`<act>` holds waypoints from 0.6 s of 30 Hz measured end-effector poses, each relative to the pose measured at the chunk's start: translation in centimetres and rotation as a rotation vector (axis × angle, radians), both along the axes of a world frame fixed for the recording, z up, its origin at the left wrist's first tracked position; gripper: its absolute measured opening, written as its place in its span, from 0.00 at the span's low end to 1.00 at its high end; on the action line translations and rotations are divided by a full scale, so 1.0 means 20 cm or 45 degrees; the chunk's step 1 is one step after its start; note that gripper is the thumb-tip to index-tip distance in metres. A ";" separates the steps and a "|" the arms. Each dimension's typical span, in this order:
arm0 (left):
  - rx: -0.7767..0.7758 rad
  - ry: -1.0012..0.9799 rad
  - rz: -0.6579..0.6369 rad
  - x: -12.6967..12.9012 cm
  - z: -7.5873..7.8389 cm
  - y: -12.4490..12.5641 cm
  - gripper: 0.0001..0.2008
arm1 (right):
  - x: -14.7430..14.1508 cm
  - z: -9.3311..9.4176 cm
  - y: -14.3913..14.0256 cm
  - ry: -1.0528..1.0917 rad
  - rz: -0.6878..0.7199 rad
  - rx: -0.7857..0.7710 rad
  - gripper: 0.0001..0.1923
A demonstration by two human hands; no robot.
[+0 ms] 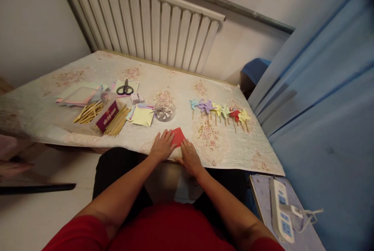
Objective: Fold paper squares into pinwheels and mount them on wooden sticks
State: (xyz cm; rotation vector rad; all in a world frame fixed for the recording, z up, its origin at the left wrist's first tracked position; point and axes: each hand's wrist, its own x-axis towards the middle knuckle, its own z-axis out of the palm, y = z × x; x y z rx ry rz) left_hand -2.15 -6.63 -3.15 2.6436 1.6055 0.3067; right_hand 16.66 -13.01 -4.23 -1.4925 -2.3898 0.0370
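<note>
A red square of paper (pixel 178 137) lies on the patterned tablecloth close to the front edge. My left hand (pixel 162 146) rests flat over its left side, fingers stretched out. On its right lower side, my right hand (pixel 189 155) touches the paper with extended fingers, the thumb near the table edge. Part of the sheet is hidden under the fingers. Just beyond the left hand stand a round clear container (pixel 164 111) of small shiny pieces and a stack of cut paper squares (pixel 142 115), pale yellow on top.
Left are a clear plastic box (pixel 84 128) with wooden sticks, a bundle of sticks (pixel 117 120), black scissors (pixel 125 88), small boxes (pixel 137 98) and coloured sheets (pixel 78 96). Several paper pinwheels (pixel 217 109) lie right. A power strip (pixel 281 210) sits lower right, beside a blue curtain (pixel 321 99).
</note>
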 end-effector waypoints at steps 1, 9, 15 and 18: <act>-0.005 -0.006 -0.001 0.00 0.00 0.00 0.30 | 0.00 0.02 0.01 0.028 0.005 0.006 0.38; -0.037 -0.001 -0.032 -0.01 0.01 0.00 0.27 | -0.15 0.12 0.22 0.087 0.204 -0.036 0.39; -0.038 -0.014 -0.031 -0.02 -0.01 0.00 0.29 | -0.14 0.07 0.31 0.040 0.114 -0.158 0.37; -0.030 -0.015 -0.027 -0.02 -0.02 0.00 0.30 | -0.12 0.06 0.32 0.017 0.085 -0.160 0.37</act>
